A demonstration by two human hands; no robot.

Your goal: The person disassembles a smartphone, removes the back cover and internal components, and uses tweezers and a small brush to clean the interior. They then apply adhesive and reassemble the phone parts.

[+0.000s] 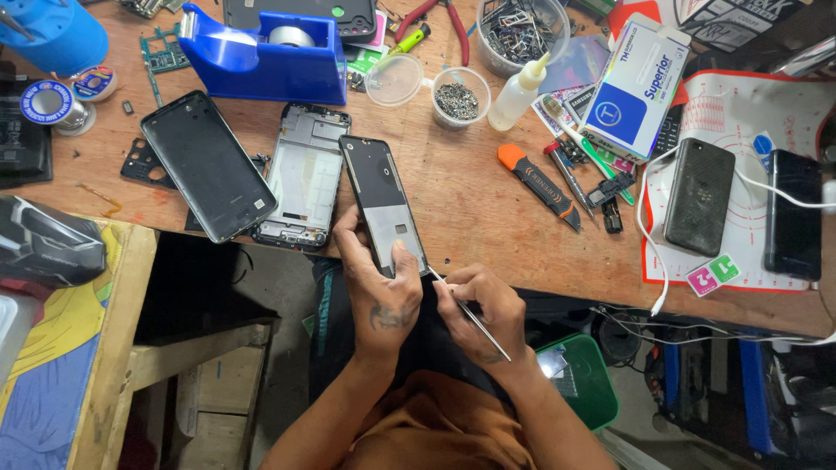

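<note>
2 hands are working at the near edge of the wooden bench. The left hand is gripping the lower end of a dark phone frame, fingers curled round its left edge and the thumb pressing on its face, while the frame's upper part is lying on the bench and its lower end is overhanging the edge. The right hand is pinching a thin metal pry tool, fingers closed tight on it, its tip touching the frame's lower right corner.

Just beside the frame, 1 bare phone chassis and 1 black back cover are lying flat. An orange-tipped utility knife is sitting well apart to the right.

Judging from this, the tip is likely slipping off the corner if pushed too hard, gouging the frame or jabbing the thumb close by. Because the frame is overhanging, a loosening grip is risking a drop to the floor.
</note>
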